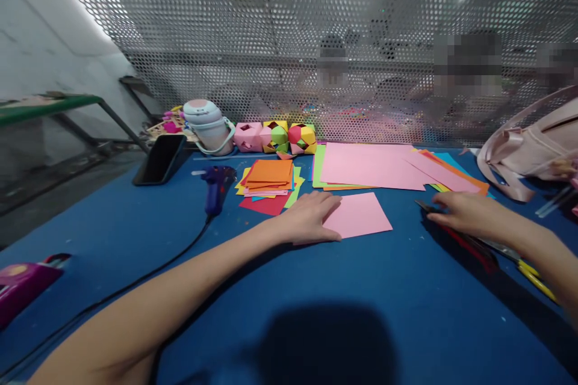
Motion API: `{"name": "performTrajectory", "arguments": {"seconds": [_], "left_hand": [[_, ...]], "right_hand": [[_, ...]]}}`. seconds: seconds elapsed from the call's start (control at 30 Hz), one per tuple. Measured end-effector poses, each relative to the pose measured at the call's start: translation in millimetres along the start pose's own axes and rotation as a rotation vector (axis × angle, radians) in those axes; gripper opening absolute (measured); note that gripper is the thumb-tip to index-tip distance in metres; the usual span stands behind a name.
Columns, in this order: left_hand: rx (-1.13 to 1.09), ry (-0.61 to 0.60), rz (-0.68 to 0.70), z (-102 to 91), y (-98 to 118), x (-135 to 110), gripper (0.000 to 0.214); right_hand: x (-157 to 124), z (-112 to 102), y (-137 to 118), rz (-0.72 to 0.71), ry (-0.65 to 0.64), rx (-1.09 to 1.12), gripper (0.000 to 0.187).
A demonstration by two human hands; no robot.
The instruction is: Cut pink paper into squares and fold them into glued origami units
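My left hand (311, 216) lies on a pink sheet of paper (361, 215), fingers spread and pressing it to the blue table. Over on the right, my right hand (465, 212) has its thumb and fingers around a slim red and black tool (465, 243) that looks like a utility knife, its dark tip pointing left. Part of this tool is hidden under the hand. Yellow-handled scissors (535, 280) lie beneath the right forearm. Left of the pink sheet is a stack of small coloured papers (270, 173), orange on top.
Large coloured sheets (365, 165) lie behind my hands. A blue glue gun (217, 186) trails a black cord across the left side. Folded paper shapes (275, 137), a bottle (208, 126) and a phone (160, 159) stand at the back. A bag (533, 138) sits far right; a mesh panel (289, 42) rises behind.
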State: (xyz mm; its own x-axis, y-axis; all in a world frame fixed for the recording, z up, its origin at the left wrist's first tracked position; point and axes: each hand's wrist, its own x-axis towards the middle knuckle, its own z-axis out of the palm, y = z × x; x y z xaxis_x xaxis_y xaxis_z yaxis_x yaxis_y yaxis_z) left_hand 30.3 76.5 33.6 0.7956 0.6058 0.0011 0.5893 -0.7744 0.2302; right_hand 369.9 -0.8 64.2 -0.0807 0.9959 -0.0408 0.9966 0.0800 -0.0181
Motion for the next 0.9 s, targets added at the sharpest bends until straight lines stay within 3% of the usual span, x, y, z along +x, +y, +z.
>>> {"name": "performTrajectory", "arguments": {"seconds": [0.07, 0.17, 0.3, 0.5, 0.7, 0.9], "left_hand": [[-0.007, 0.016, -0.002, 1.6, -1.3, 1.5, 0.071], [-0.038, 0.026, 0.020, 3.6, -1.6, 2.2, 0.070], [-0.074, 0.032, 0.034, 5.2, -0.4, 0.8, 0.065], [-0.076, 0.041, 0.005, 6.7, 0.9, -5.8, 0.073], [-0.060, 0.051, -0.040, 9.1, 1.0, -8.6, 0.072], [-0.057, 0.110, -0.022, 12.1, 0.5, -8.1, 0.043]], "right_hand": [[9.2, 8.7, -23.1, -0.113, 0.102, 0.136, 0.027], [21.0, 25.5, -60.5, -0.157, 0.135, 0.330, 0.029], [23.5, 43.9, -86.0, -0.211, 0.245, 0.381, 0.036], [16.0, 56.2, -86.2, -0.306, 0.273, 0.226, 0.056], [20.2, 65.4, -84.9, -0.320, 0.358, 0.203, 0.035], [24.8, 69.1, -80.4, -0.390, 0.429, 0.259, 0.019]]}}
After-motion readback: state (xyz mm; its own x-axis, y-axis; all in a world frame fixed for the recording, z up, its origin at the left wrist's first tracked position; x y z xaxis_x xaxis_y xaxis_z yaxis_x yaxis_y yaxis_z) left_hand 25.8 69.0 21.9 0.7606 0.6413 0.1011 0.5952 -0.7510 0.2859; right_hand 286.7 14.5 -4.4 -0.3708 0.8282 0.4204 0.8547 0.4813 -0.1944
